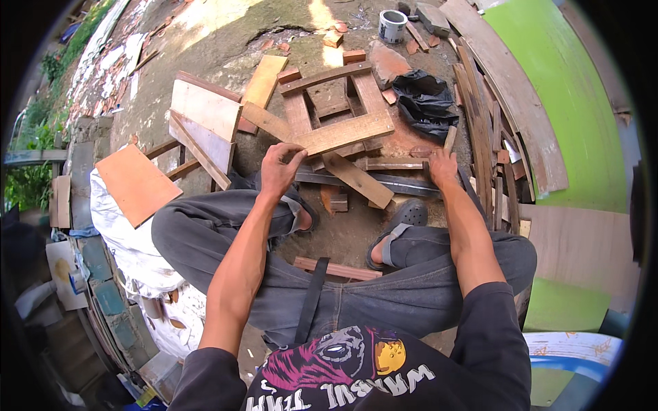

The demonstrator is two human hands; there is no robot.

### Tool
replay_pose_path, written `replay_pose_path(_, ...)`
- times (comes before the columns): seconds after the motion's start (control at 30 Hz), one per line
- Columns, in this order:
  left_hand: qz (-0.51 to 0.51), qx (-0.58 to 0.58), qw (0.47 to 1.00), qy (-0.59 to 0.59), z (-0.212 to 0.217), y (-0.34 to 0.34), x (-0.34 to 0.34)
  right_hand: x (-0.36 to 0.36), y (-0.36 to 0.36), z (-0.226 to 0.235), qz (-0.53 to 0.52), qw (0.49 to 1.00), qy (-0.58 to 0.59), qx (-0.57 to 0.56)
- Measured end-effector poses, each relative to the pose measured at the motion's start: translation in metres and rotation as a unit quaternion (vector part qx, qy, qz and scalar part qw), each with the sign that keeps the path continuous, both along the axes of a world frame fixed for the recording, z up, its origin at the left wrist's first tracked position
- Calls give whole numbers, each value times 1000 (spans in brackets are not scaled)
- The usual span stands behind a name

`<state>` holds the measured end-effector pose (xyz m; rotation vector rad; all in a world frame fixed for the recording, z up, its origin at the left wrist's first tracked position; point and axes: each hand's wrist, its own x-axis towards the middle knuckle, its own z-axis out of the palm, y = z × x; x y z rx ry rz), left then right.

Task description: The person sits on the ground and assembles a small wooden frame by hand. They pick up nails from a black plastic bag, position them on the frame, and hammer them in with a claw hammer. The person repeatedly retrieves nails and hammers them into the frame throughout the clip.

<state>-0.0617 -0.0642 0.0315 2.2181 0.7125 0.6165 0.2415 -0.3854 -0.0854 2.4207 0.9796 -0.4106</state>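
Observation:
My left hand [279, 166] is closed, with thumb and fingers pinching the left end of a pale wooden plank [353, 133]. The plank lies slanted across a brown wooden frame [296, 109] made of several nailed boards. My right hand [442, 166] is down at the right and looks closed around the lower end of a short wooden stick [450, 139]; its fingertips are partly hidden. Left of that hand lies a narrow brown wood strip [391, 164]. A shorter board [358, 179] rests aslant over a dark metal bar [404, 185] in front of my feet.
Joined boards [205, 113] and an orange-brown panel [137, 181] stand at the left. A black plastic bag [423, 103] and a white bucket [393, 26] are beyond the frame. Long wood strips [478, 130] pile up at the right. A wood piece [336, 268] lies between my legs.

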Motion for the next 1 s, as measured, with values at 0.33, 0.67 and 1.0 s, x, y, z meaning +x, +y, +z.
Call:
replay_pose_path(0.33,74,-169,982,-24,-3,0,0,3,-1,-13,130,979,-12,-156)
replay_pose_path(0.67,61,-100,993,17,4,8,-7,-3,-8,-12,98,976,-7,-193)
replay_pose_path(1.0,27,-126,991,29,3,18,-11,-14,5,20,-82,983,98,-129)
